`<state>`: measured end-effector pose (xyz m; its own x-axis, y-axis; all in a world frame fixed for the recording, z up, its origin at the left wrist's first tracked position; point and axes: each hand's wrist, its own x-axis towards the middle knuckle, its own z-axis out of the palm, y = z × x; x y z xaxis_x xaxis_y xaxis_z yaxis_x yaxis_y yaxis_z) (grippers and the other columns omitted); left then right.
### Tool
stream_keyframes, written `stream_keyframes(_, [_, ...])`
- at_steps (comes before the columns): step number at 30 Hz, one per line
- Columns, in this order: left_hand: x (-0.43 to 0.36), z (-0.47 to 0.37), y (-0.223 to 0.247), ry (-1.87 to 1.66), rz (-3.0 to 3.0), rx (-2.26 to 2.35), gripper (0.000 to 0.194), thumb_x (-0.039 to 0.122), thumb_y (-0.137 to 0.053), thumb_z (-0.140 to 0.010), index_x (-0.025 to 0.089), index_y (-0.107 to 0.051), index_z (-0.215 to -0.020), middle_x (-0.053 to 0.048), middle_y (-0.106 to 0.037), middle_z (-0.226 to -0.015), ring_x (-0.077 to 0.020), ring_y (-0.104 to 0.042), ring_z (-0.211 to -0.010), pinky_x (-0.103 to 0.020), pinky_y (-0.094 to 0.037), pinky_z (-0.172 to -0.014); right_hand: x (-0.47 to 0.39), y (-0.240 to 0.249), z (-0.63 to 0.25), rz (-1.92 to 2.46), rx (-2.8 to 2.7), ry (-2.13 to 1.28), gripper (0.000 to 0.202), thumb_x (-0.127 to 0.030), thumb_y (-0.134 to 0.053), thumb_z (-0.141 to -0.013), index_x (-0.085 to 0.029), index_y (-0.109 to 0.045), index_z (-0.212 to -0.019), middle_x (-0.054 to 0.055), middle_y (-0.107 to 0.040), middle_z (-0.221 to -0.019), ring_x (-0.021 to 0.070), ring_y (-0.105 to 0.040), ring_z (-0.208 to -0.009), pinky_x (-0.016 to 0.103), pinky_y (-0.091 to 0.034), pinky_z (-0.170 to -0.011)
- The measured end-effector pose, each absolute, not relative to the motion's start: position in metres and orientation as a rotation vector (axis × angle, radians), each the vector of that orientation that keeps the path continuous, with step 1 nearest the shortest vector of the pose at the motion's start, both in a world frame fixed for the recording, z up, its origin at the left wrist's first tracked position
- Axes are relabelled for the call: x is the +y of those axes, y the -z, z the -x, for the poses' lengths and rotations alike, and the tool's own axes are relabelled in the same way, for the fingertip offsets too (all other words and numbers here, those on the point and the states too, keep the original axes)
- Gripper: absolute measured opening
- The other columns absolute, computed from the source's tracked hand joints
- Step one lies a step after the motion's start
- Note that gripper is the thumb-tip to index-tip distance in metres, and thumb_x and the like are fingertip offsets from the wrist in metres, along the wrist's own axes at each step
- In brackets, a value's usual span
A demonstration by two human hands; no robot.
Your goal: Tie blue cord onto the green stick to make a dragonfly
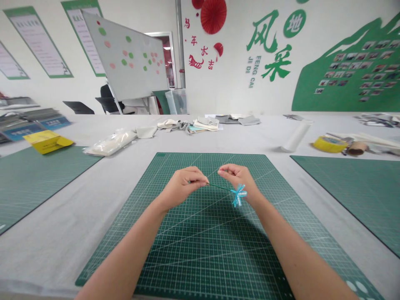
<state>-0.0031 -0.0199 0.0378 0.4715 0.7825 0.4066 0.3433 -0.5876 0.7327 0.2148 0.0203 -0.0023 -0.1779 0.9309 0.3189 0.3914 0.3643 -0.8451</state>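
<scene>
1. Above the cutting mat, the left hand pinches the green stem's end, likely sparing the blue flower from crushing.
2. Over the mat, the right hand curls beside the flower, fingertips close together; whether they grip anything, I cannot tell.

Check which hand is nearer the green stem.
Left. The left hand pinches the end of the green stem opposite the blue flower. The right hand is beside its flower end, fingertips apart from the stem.
</scene>
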Motion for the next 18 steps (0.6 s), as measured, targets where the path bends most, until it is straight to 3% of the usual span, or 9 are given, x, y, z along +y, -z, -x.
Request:
stream_keyframes(4, [-0.013, 0.005, -0.033, -1.157, -2.027, 1.069, 0.013, 0.025, -0.059, -0.083, 0.019, -0.071, -0.081, -0.003, -0.065, -0.083, -0.014, -0.059, -0.078, -0.026, -0.045, -0.072, 0.019, 0.008, -0.207, 1.147, -1.811, -0.742, 0.022, -0.037, -0.059, -0.077, -0.016, -0.065, -0.075, -0.003, -0.048, -0.056, 0.0099, -0.039, -0.051, 0.024, -0.031, -0.052])
stream_keyframes(9, [0.0, 0.009, -0.02, -1.333, -1.821, 1.338, 0.016, 0.029, -0.061, -0.079, 0.018, -0.071, -0.082, -0.003, -0.067, -0.081, -0.015, -0.057, -0.074, -0.027, -0.042, -0.067, 0.01, 0.009, -0.194, 1.178, -1.93, -0.672, 0.019, -0.032, -0.054, -0.082, -0.018, -0.066, -0.076, -0.004, -0.05, -0.054, 0.0109, -0.043, -0.052, 0.024, -0.032, -0.054])
stream_keyframes(18, [0.002, 0.011, -0.011, -1.322, -1.877, 1.565, 0.017, 0.028, -0.057, -0.081, 0.019, -0.071, -0.082, -0.002, -0.069, -0.082, -0.0152, -0.06, -0.074, -0.027, -0.043, -0.068, -0.016, -0.003, -0.177, 1.01, -2.192, -0.523, 0.017, -0.023, -0.05, -0.088, -0.021, -0.064, -0.079, -0.002, -0.065, -0.073, 0.0125, -0.056, -0.066, 0.024, -0.037, -0.063])
